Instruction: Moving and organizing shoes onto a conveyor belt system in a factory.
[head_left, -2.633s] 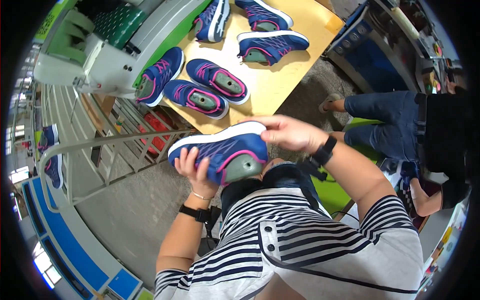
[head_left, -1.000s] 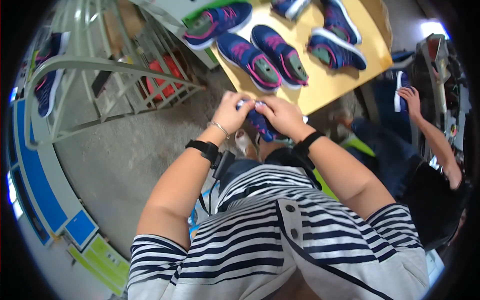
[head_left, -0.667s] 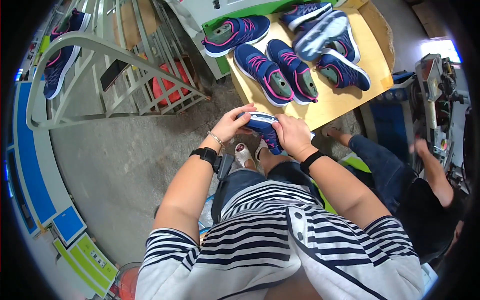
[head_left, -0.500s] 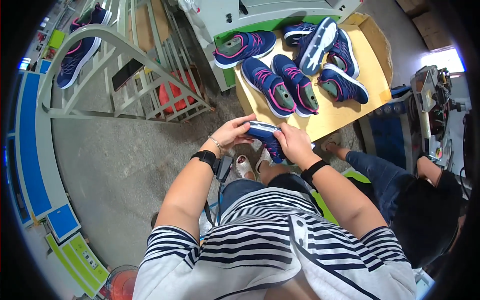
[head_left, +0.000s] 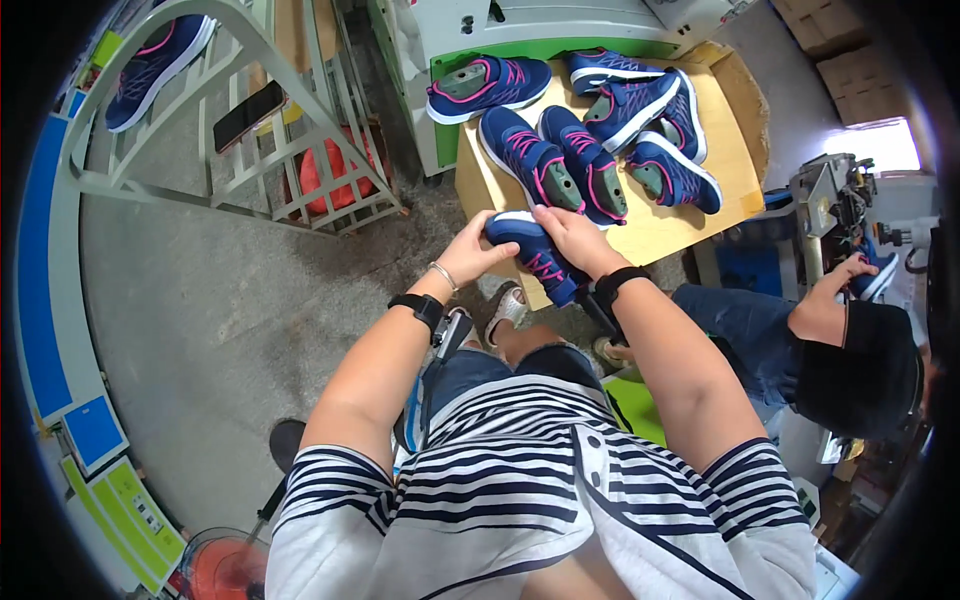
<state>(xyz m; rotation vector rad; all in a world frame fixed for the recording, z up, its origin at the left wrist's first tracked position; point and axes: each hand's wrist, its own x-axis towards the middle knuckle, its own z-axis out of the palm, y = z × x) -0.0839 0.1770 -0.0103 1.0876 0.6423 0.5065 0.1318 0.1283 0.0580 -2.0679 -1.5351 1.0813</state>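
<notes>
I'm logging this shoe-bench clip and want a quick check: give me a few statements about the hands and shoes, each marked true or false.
1. Both hands hold one navy sneaker with pink laces. True: the left hand is at its heel, the right hand on top.
2. The yellow table carries no shoes. False: several navy sneakers lie on it.
3. The left wrist wears a black watch. True.
4. A phone lies on the grey metal rack. True.
5. The held sneaker is red. False: it is navy and pink.
</notes>
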